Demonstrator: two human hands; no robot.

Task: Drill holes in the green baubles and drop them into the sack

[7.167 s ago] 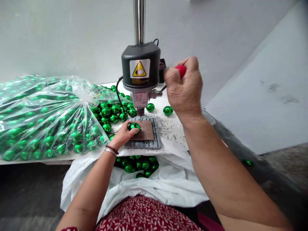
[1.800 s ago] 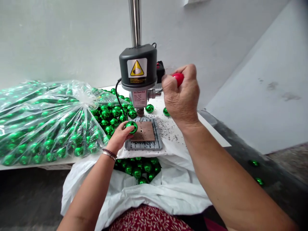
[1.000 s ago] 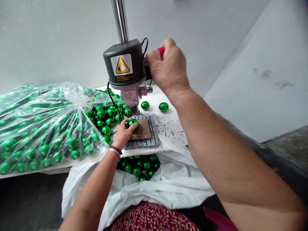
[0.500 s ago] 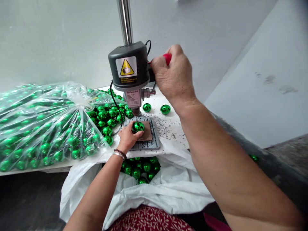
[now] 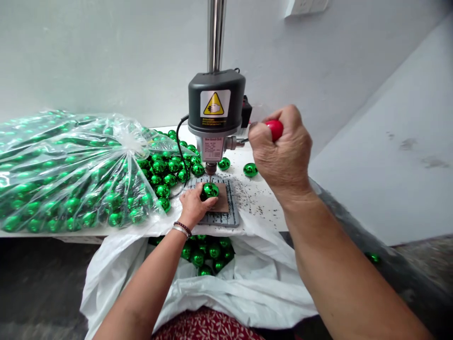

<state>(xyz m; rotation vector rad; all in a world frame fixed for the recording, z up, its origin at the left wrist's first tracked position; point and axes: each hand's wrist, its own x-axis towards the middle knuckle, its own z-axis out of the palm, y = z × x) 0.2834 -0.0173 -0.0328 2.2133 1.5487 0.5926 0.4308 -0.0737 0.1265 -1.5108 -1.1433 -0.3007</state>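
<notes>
On the brown pad [image 5: 222, 200] of the drill press base [image 5: 231, 218], my left hand [image 5: 194, 204] grips a shiny green ball ornament [image 5: 211, 190] between thumb and fingers. Directly over the ball stands the chuck [image 5: 211, 169] with its thin bit; whether the bit touches the ball I cannot tell. My right hand [image 5: 283, 151] is wrapped round the red knob [image 5: 275, 130] of the feed lever, to the right of the bench drill's dark head [image 5: 216, 104]. A yellow warning label faces me on that head.
A clear plastic bag [image 5: 81, 174] full of green balls lies at left, with loose balls [image 5: 170, 166] spilling beside it. Two single balls [image 5: 250, 170] sit behind the base among dark shavings [image 5: 260, 200]. Below the table edge, a white sack [image 5: 262, 288] holds more balls.
The red knob and my right hand have come down relative to the drill head. My left hand still holds the ball on the pad. The camera view has shifted.
</notes>
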